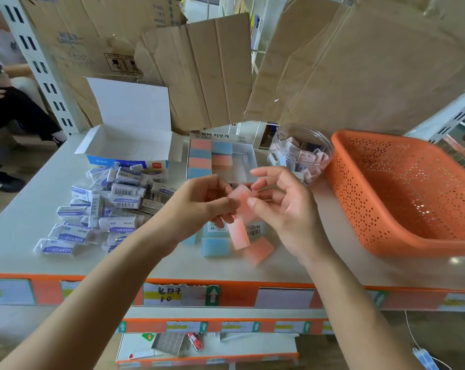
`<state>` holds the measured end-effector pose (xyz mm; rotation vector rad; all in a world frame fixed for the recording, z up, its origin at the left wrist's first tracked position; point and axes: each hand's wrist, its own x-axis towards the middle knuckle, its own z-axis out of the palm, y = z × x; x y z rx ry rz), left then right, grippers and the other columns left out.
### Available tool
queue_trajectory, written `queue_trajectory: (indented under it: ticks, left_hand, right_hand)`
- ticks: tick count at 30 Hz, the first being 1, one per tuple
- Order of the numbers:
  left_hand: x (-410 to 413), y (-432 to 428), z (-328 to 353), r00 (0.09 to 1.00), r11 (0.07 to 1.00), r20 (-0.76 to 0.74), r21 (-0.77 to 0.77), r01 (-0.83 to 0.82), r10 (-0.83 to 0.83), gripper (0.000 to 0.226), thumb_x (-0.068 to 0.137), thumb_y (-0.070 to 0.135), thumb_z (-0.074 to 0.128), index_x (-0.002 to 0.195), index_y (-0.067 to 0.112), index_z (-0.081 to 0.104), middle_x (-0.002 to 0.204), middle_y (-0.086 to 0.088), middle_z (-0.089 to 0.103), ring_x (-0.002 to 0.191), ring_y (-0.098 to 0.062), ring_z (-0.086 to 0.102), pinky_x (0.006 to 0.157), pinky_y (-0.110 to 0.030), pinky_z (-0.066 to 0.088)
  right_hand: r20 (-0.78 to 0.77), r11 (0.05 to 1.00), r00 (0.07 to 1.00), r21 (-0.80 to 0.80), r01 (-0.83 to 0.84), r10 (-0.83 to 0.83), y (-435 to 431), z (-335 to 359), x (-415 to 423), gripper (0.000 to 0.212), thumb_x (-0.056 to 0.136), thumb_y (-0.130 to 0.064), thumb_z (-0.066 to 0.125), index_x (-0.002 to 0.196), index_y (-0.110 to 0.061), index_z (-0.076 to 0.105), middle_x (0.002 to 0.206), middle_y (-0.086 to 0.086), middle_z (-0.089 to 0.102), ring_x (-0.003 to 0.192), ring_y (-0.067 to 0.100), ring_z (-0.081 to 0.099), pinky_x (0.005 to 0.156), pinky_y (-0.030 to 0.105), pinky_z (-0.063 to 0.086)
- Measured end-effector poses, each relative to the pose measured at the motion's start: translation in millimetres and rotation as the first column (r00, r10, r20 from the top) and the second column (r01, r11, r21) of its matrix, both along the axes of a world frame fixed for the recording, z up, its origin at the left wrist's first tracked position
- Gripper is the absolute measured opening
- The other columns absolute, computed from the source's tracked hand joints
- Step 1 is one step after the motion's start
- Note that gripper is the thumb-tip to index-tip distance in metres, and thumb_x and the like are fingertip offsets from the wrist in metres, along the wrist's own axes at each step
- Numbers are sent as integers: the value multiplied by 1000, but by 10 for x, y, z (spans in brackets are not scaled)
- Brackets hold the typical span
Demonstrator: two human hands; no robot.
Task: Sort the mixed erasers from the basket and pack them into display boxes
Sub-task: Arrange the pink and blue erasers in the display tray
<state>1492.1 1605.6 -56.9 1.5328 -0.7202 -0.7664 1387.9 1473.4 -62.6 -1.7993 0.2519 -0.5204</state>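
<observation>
Two hands pinch one pink eraser (241, 198) above the surface (25, 222) — left hand (199, 204) at its left edge, right hand (287, 209) with spare fingers spread. We'd square it up, then seat it flat in the display box (248, 150) gap — matching the colour rows.

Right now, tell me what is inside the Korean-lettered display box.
In the display box, pink and blue erasers fill the left side; the right floor is bare white. The left hand and right hand, both pinching a pink eraser, hide its near edge.

Stationery stockroom: price-tagged shelf (172, 292), cartons (199, 70).
</observation>
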Motion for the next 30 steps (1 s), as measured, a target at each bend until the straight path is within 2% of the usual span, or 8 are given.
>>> queue_trajectory:
  ticks: [4, 8, 10, 12, 16, 24, 27, 30]
  left_hand:
    - [66, -62, 1, 991, 997, -126, -63, -52, 44, 5, 86, -1, 55, 85, 2, 52, 66, -4, 68, 62, -13, 63, 60, -20, 52]
    - [157, -150, -13, 989, 991, -104, -75, -109, 101, 10, 86, 2, 56, 94, -3, 54, 77, -7, 68, 71, -13, 65, 67, -22, 53]
    - [258, -185, -56, 973, 981, 121, -32, -192, 194, 19, 85, 13, 61, 101, 5, 56, 94, 1, 66, 88, -12, 64, 78, -27, 52]
    - [373, -207, -97, 865, 959, 450, 62, -278, 222, 31, 85, 22, 62, 115, 16, 52, 109, 12, 59, 104, -10, 58, 89, -27, 46]
    - [588, -317, -145, 642, 887, 767, 281, -367, 23, 52, 92, 22, 51, 140, 15, 32, 142, -2, 39, 125, -22, 41, 100, -31, 34]
    - [817, -465, -274, 601, 848, 784, 417, -326, -154, 37, 99, 20, 31, 135, 12, 37, 142, -7, 38, 130, -24, 34, 101, -33, 32]
    - [845, -470, -330, 586, 857, 800, 389, -339, -131, 33, 98, 18, 33, 127, 8, 47, 139, -8, 41, 128, -25, 35, 100, -35, 34]
    - [851, -465, -349, 572, 862, 812, 371, -345, -120, 32, 98, 17, 34, 124, 5, 49, 139, -8, 42, 129, -24, 35, 100, -34, 34]
  right_hand:
    - [-23, 999, 999, 28, 39, -38, -53, -31, 67, 29, 75, -20, 67, 103, -27, 61, 90, 3, 63, 80, 22, 66, 75, 37, 57]
    - [-42, 998, 998, 44, 43, -41, -146, -3, 219, 21, 82, -5, 66, 93, -23, 65, 85, 15, 64, 68, 16, 64, 58, 31, 56]
    - [-72, 995, 994, 61, 85, -80, -240, 10, 353, 23, 83, 1, 63, 89, -21, 64, 78, 9, 63, 61, 12, 61, 51, 24, 51]
    - [-113, 991, 985, -29, 131, -134, -373, -31, 548, 25, 82, 2, 64, 84, -23, 63, 73, 2, 62, 58, 9, 60, 54, 23, 51]
    - [-169, 937, 958, -302, 175, -233, -583, -185, 987, 28, 80, -10, 68, 73, -35, 58, 69, -2, 65, 65, 22, 66, 67, 49, 55]
    - [-279, 887, 932, -453, 85, -232, -679, -313, 1390, 16, 79, -21, 73, 72, -27, 59, 67, 0, 66, 68, 24, 65, 69, 39, 54]
    - [-271, 772, 931, -635, 19, -245, -669, -258, 1364, 9, 82, -25, 70, 84, -18, 67, 72, -5, 62, 70, 16, 60, 61, 24, 40]
    - [-162, 700, 966, -714, 27, -202, -656, -259, 1327, 12, 80, -24, 71, 87, -15, 69, 80, -3, 58, 70, 13, 53, 63, 27, 43]
